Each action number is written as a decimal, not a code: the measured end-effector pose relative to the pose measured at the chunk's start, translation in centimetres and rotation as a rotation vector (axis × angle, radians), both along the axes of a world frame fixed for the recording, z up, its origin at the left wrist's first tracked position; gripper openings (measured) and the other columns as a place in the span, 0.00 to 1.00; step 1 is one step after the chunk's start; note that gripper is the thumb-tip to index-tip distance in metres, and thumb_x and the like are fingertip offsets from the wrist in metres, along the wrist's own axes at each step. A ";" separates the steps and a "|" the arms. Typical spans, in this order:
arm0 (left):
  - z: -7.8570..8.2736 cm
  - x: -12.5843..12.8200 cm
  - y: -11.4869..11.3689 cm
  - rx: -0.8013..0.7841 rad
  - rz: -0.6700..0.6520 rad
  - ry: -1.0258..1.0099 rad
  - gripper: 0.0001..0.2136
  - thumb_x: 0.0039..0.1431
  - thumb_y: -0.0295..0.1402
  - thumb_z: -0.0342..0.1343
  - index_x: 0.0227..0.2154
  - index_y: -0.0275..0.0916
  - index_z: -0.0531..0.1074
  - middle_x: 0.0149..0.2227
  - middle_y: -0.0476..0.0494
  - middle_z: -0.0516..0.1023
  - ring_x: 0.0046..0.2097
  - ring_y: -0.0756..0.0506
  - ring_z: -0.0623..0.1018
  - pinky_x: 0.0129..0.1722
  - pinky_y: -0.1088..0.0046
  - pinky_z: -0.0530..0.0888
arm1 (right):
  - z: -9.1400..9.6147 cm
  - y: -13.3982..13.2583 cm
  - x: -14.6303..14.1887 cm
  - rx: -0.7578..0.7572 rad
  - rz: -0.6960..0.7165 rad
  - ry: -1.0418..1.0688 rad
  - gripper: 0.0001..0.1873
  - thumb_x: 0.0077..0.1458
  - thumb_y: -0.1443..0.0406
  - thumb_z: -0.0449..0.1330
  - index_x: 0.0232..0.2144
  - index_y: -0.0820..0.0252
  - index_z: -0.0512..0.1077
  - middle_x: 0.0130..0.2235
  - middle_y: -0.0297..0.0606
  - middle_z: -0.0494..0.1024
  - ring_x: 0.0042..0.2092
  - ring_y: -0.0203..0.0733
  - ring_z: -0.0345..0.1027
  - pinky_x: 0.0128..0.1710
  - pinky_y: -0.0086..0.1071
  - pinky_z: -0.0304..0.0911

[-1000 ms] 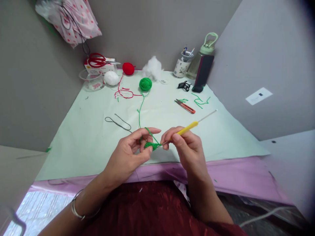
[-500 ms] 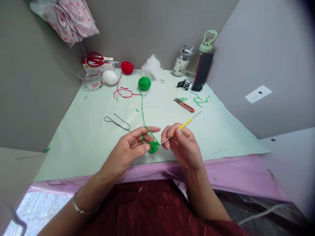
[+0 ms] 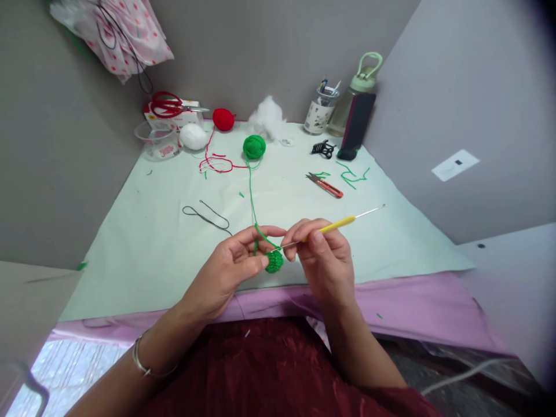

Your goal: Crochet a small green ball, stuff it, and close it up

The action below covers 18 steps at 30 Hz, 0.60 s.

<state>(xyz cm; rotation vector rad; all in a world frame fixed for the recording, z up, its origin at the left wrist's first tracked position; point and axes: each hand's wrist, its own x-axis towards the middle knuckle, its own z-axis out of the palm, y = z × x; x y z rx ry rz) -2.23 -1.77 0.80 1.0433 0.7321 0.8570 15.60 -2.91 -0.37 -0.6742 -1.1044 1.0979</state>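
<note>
A small rounded piece of green crochet is pinched between the thumb and fingers of my left hand. Green yarn runs from the green yarn ball over my left index finger down to the piece. My right hand grips a crochet hook by its yellow handle. One thin metal end of the hook meets the top edge of the crochet, by the yarn; the other end points right, away from the work. Some left fingers are hidden behind the piece.
Thread snips and green yarn scraps lie to the right. A dark cord loop is at left. Behind are a red yarn ball, white stuffing, scissors, a plastic tub and a bottle.
The crochet hook has swung to a flatter angle, its free end going right and slightly down, its working end onto the crochet. The green piece has turned slightly in my left hand.
</note>
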 end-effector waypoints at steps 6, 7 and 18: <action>-0.3 0.1 0.0 0.042 -0.049 -0.063 0.18 0.62 0.32 0.63 0.56 0.45 0.77 0.41 0.45 0.82 0.45 0.45 0.79 0.51 0.66 0.74 | -0.7 -0.3 -0.3 0.104 -0.042 -0.119 0.11 0.68 0.58 0.60 0.39 0.54 0.81 0.39 0.39 0.82 0.33 0.37 0.73 0.32 0.33 0.71; -0.2 0.1 0.0 0.049 -0.054 -0.062 0.18 0.63 0.31 0.63 0.56 0.46 0.77 0.42 0.45 0.82 0.45 0.46 0.80 0.52 0.67 0.74 | -0.8 -0.3 -0.3 0.111 -0.073 -0.159 0.11 0.68 0.58 0.60 0.39 0.54 0.81 0.39 0.39 0.82 0.33 0.37 0.73 0.32 0.34 0.71; 0.1 0.1 -0.1 0.145 0.133 0.091 0.17 0.59 0.31 0.67 0.51 0.47 0.81 0.37 0.49 0.78 0.40 0.50 0.77 0.45 0.74 0.75 | -0.7 -0.2 -0.1 0.011 -0.110 -0.062 0.12 0.67 0.57 0.61 0.35 0.57 0.78 0.35 0.38 0.82 0.31 0.37 0.73 0.30 0.33 0.71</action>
